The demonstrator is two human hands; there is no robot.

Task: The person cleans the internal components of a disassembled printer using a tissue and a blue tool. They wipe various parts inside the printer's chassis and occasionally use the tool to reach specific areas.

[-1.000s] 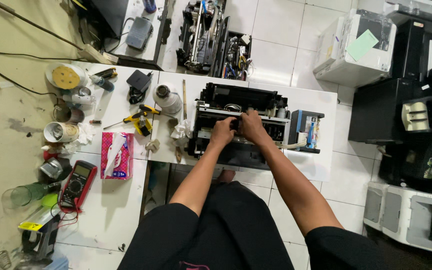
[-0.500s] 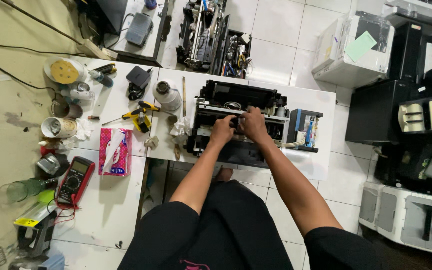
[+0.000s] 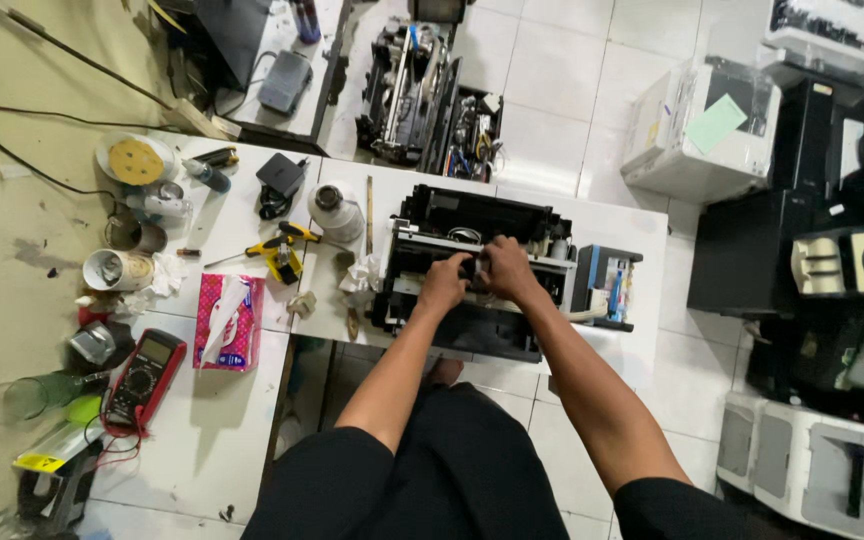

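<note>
An opened black printer (image 3: 472, 270), its cover off and its inner rail bare, sits at the centre of the frame on a white table (image 3: 642, 225), its near edge almost at the table's lower edge. Both hands meet over the middle of the rail: the left hand (image 3: 444, 282) is curled down onto a dark part there, and the right hand (image 3: 508, 270) closes on the same part from the other side, the fingers of the two nearly touching. What exactly they pinch is too small to tell.

Just right of the printer stands a small ink tank unit (image 3: 607, 285), close to the table's right edge, with little bare surface beyond it. Left of the printer lie crumpled tissue (image 3: 360, 280), a yellow-handled tool (image 3: 280, 252) and a white roll (image 3: 336, 208).

Further left, a pink tissue box (image 3: 227, 322) and a red multimeter (image 3: 144, 378) rest on a lower white surface. White floor tiles lie open in the upper middle, beside another stripped printer (image 3: 422, 95).
</note>
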